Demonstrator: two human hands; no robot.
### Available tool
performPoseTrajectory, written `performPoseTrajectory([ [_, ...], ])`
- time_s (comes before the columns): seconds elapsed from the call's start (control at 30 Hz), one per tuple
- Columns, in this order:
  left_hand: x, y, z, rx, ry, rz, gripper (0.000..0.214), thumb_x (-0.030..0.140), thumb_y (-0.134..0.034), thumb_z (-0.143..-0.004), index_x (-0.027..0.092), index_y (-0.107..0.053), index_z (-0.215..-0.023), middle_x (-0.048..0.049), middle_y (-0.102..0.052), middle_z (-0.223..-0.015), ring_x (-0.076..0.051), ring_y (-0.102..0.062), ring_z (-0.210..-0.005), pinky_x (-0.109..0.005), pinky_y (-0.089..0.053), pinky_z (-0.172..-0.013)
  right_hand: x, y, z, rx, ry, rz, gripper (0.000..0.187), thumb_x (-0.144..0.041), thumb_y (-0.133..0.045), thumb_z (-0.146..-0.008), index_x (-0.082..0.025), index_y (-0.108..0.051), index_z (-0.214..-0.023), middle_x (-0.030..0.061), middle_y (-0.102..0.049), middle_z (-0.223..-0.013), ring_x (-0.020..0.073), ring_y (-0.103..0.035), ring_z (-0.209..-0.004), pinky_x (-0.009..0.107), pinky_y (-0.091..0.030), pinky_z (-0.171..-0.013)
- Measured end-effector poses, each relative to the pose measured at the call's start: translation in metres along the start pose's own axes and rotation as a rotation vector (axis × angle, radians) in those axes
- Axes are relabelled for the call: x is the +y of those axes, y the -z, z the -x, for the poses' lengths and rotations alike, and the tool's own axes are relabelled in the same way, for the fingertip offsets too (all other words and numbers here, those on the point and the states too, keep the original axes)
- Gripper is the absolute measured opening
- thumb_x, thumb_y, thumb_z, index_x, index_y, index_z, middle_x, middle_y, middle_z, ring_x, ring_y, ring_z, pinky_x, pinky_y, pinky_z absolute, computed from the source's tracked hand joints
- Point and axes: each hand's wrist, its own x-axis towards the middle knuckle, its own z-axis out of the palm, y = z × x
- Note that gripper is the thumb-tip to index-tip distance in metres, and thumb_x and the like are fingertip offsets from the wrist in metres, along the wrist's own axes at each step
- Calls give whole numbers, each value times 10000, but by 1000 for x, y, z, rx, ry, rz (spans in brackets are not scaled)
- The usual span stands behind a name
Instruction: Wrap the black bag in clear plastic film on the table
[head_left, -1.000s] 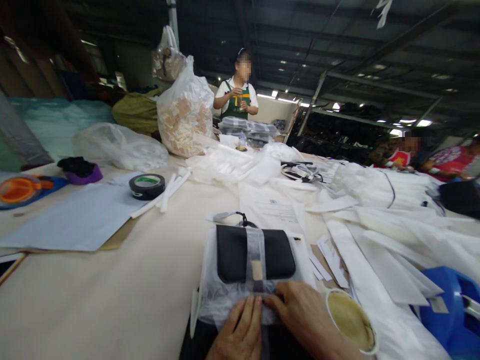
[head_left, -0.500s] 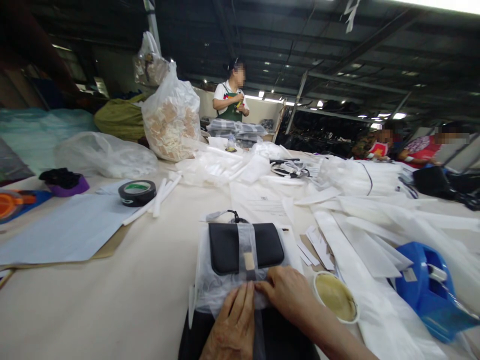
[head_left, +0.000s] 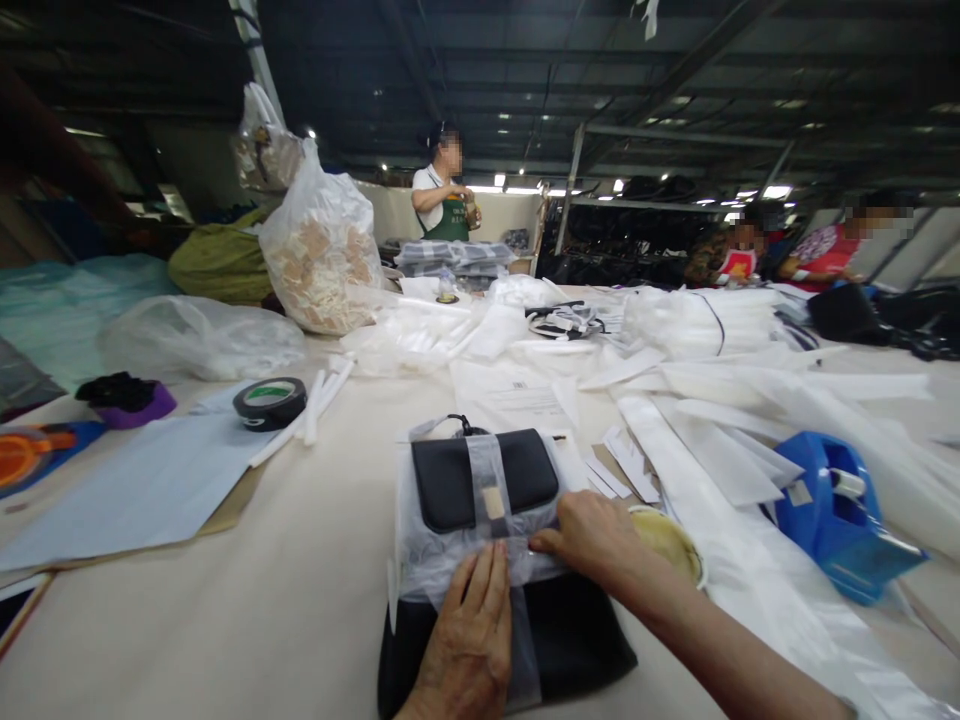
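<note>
A black bag (head_left: 570,630) lies in front of me, its upper part wrapped in thin translucent plastic sheet (head_left: 424,560). On top of it sits a smaller black pouch (head_left: 442,485), crossed by a translucent strip (head_left: 487,465) with a beige patch. My left hand (head_left: 472,630) is laid flat on the wrap below the pouch, fingers stretched out side by side. To its right, my right hand (head_left: 592,530) bears on the wrap near the bag's edge. Its thumb points left and its fingers are curled; whatever they pinch is hidden.
Right of the bag are a round tub (head_left: 667,540), partly behind my forearm, a blue tape dispenser (head_left: 832,520) and white foam strips (head_left: 675,480). At left lie black tape (head_left: 270,403) and a pale sheet (head_left: 142,480). A co-worker (head_left: 442,195) stands beyond the table.
My right hand has slid right, away from the left fingertips and towards the bag's edge. The left hand stays flat on the wrap. The camera view has shifted slightly.
</note>
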Motion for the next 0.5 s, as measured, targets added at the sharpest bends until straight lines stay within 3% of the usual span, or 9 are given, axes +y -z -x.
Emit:
performPoseTrajectory([
  [0.13, 1, 0, 0, 19, 2, 13, 424, 76, -340, -723, 33, -616, -1041, -160, -578, -1166, -262, -496, -1093, -379, -264, -978, 17, 11, 7, 17, -50, 42, 284, -395, -648, -704, -117, -691, -748, 163, -690, -753, 307, -653, -766, 338, -464, -626],
  [0.27, 2, -2, 1, 45, 31, 29, 412, 78, -344, -727, 46, -621, -1030, -147, -583, -1162, -251, -479, -1109, -371, -258, -989, 13, 2, 28, 151, -73, 80, 195, -150, -462, -812, -144, -656, -834, 122, -676, -834, 242, -630, -789, 323, -442, -671],
  [0.33, 1, -2, 1, 53, 18, 13, 412, 73, -341, -731, 49, -617, -1036, -142, -589, -1152, -246, -478, -1111, -371, -251, -997, 7, -21, 40, 344, 102, 55, 314, -49, -370, -795, -164, -643, -897, 93, -664, -914, 212, -602, -830, 327, -433, -727],
  [0.4, 0, -3, 2, 52, -13, -2, 410, 80, -341, -740, 49, -611, -1047, -140, -594, -1143, -242, -480, -1109, -369, -248, -1002, 5, -51, 48, 591, 457, 16, 409, -34, -384, -743, -159, -600, -1067, 72, -642, -1062, 216, -560, -965, 356, -405, -852],
  [0.5, -1, -8, 3, 86, -12, 10, 394, 119, -333, -763, 45, -616, -1027, -144, -594, -1134, -240, -481, -1101, -360, -251, -1008, 10, -86, 54, 681, 610, 142, 533, -12, -385, -712, -139, -500, -1217, 48, -557, -1239, 220, -455, -1146, 393, -326, -969],
])
